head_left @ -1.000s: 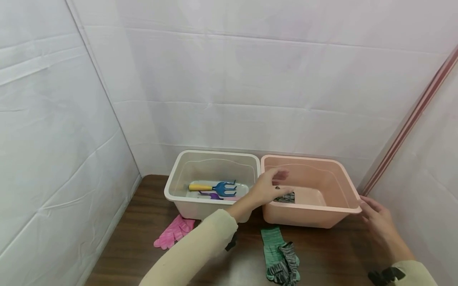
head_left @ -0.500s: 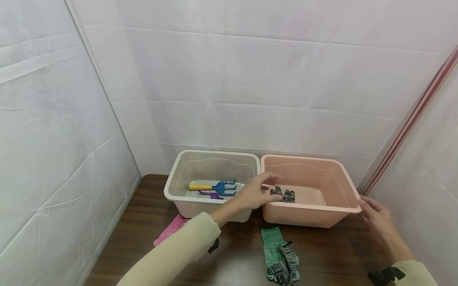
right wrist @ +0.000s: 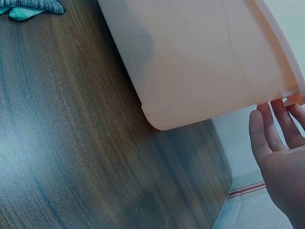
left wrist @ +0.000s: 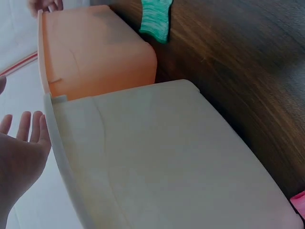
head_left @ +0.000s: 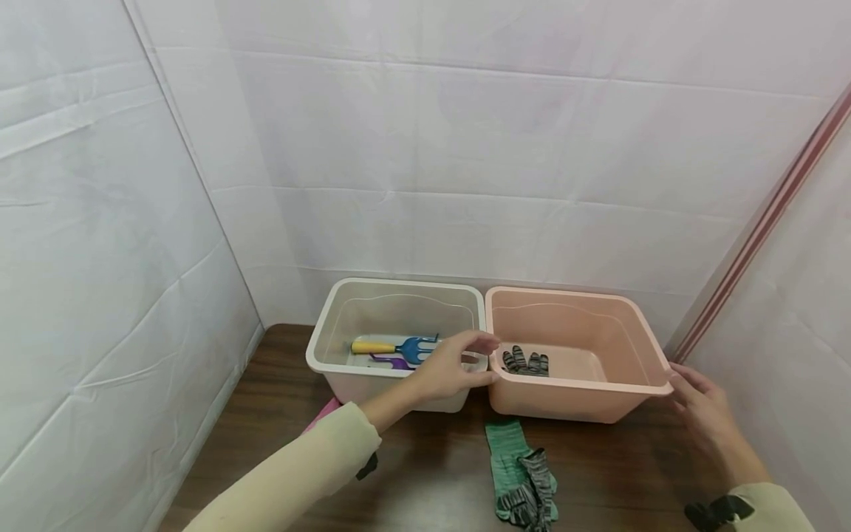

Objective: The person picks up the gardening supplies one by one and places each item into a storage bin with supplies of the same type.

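Observation:
My left hand (head_left: 445, 369) is over the right end of the white bin (head_left: 392, 290), fingers and thumb apart with nothing between them. Beside it in the peach bin (head_left: 565, 405) lies a black-and-grey striped glove (head_left: 530, 362), its fingers spread. My right hand (head_left: 701, 410) touches the peach bin's right end just under the rim; in the right wrist view its fingers (right wrist: 272, 126) are nearly straight. The white bin holds a blue hand fork (head_left: 374, 347) with a yellow handle and a purple tool (head_left: 395, 363), both partly behind the left hand.
In front of the peach bin, a green glove (head_left: 507, 442) and a dark striped glove (head_left: 535, 476) overlap on the brown wooden table (head_left: 618, 480). A pink glove (left wrist: 299, 202) is mostly behind the left forearm in the head view. White sheeting (head_left: 425, 148) encloses the back and sides.
The left hand has drawn back leftward from above the peach bin to the white bin's edge, leaving the striped glove lying in the peach bin. The right hand has stayed put.

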A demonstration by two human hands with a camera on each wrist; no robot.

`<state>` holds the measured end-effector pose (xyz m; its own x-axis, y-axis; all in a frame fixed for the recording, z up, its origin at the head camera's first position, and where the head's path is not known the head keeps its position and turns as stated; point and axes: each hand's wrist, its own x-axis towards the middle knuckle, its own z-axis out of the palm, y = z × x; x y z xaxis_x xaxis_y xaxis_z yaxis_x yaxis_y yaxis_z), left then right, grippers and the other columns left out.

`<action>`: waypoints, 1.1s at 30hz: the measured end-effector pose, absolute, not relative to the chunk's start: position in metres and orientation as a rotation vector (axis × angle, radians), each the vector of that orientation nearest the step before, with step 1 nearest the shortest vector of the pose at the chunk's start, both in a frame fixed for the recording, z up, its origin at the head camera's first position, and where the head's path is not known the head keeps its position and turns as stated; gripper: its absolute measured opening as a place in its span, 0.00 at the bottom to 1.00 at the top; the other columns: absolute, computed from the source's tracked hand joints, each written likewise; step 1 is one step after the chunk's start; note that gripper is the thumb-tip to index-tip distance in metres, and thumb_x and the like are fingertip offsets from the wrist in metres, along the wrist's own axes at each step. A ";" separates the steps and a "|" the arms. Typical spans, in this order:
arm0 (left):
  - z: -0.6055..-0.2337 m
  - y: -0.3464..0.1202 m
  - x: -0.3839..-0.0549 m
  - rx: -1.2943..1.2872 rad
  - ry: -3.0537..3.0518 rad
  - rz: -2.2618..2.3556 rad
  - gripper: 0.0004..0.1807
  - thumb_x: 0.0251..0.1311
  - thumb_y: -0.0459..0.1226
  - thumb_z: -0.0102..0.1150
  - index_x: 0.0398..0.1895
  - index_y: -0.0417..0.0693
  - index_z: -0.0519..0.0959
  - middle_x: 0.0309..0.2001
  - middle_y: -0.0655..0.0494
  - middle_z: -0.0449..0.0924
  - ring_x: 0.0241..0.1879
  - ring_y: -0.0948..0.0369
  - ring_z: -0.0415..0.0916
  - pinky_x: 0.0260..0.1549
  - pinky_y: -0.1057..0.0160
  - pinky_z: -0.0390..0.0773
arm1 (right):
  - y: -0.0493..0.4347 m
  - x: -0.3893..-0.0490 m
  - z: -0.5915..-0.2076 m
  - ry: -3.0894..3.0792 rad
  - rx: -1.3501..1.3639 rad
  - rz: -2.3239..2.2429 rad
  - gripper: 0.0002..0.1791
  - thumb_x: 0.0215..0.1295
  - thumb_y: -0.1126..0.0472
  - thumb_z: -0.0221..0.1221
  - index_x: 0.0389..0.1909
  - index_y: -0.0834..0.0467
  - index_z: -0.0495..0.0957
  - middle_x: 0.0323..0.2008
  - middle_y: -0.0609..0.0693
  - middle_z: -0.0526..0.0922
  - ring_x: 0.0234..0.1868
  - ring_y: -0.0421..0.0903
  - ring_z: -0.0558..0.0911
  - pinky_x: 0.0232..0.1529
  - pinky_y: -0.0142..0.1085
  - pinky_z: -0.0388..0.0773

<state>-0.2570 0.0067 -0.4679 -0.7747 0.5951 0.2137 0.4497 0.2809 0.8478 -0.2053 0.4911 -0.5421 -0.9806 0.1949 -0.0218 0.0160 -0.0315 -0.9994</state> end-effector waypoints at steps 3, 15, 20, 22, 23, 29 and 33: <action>-0.468 0.003 -0.254 0.982 2.378 1.524 0.31 0.66 0.41 0.74 0.70 0.46 0.76 0.64 0.50 0.81 0.64 0.53 0.78 0.66 0.50 0.77 | 0.491 -0.205 -0.542 -2.090 -0.233 2.160 0.11 0.79 0.57 0.61 0.57 0.52 0.84 0.46 0.32 0.85 0.46 0.32 0.84 0.45 0.26 0.83; -0.462 -0.010 -0.244 1.026 2.341 1.485 0.30 0.65 0.42 0.75 0.68 0.45 0.77 0.63 0.46 0.81 0.63 0.52 0.79 0.64 0.49 0.78 | 0.492 -0.207 -0.542 -2.066 -0.207 2.172 0.12 0.79 0.58 0.62 0.56 0.55 0.85 0.46 0.34 0.86 0.46 0.33 0.85 0.44 0.26 0.83; -0.462 -0.020 -0.240 1.005 2.346 1.482 0.32 0.65 0.42 0.76 0.69 0.44 0.76 0.63 0.47 0.81 0.63 0.51 0.79 0.64 0.48 0.78 | 0.491 -0.208 -0.542 -2.079 -0.221 2.162 0.16 0.79 0.56 0.62 0.60 0.59 0.83 0.46 0.33 0.86 0.47 0.32 0.85 0.45 0.26 0.83; -0.463 -0.025 -0.240 1.015 2.342 1.490 0.32 0.65 0.41 0.76 0.69 0.44 0.76 0.63 0.47 0.81 0.63 0.51 0.79 0.63 0.48 0.79 | 0.492 -0.207 -0.542 -2.083 -0.216 2.160 0.17 0.79 0.56 0.62 0.61 0.60 0.82 0.47 0.33 0.85 0.47 0.32 0.84 0.45 0.26 0.83; -0.463 -0.028 -0.240 1.023 2.340 1.494 0.32 0.64 0.40 0.76 0.69 0.43 0.76 0.62 0.47 0.81 0.63 0.51 0.79 0.63 0.48 0.79 | 0.492 -0.207 -0.542 -2.084 -0.216 2.159 0.16 0.79 0.56 0.62 0.61 0.60 0.82 0.47 0.33 0.85 0.47 0.31 0.84 0.45 0.25 0.83; -0.461 -0.042 -0.236 1.008 2.333 1.502 0.32 0.64 0.40 0.76 0.70 0.47 0.76 0.63 0.50 0.81 0.63 0.52 0.80 0.61 0.48 0.81 | 0.493 -0.208 -0.543 -2.060 -0.208 2.182 0.12 0.79 0.59 0.61 0.57 0.56 0.85 0.45 0.34 0.87 0.46 0.32 0.85 0.44 0.26 0.83; -0.460 -0.050 -0.231 0.973 2.317 1.490 0.31 0.64 0.39 0.76 0.69 0.49 0.76 0.64 0.50 0.81 0.64 0.53 0.79 0.63 0.48 0.79 | 0.493 -0.209 -0.544 -2.042 -0.197 2.195 0.11 0.80 0.60 0.60 0.55 0.55 0.86 0.45 0.34 0.87 0.45 0.33 0.85 0.44 0.26 0.84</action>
<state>-0.2314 -0.0498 -0.4599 -0.7569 0.6329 0.1626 0.4105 0.2670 0.8719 -0.2086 0.4935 -0.5438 -0.9820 0.1887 -0.0020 -0.0116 -0.0710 -0.9974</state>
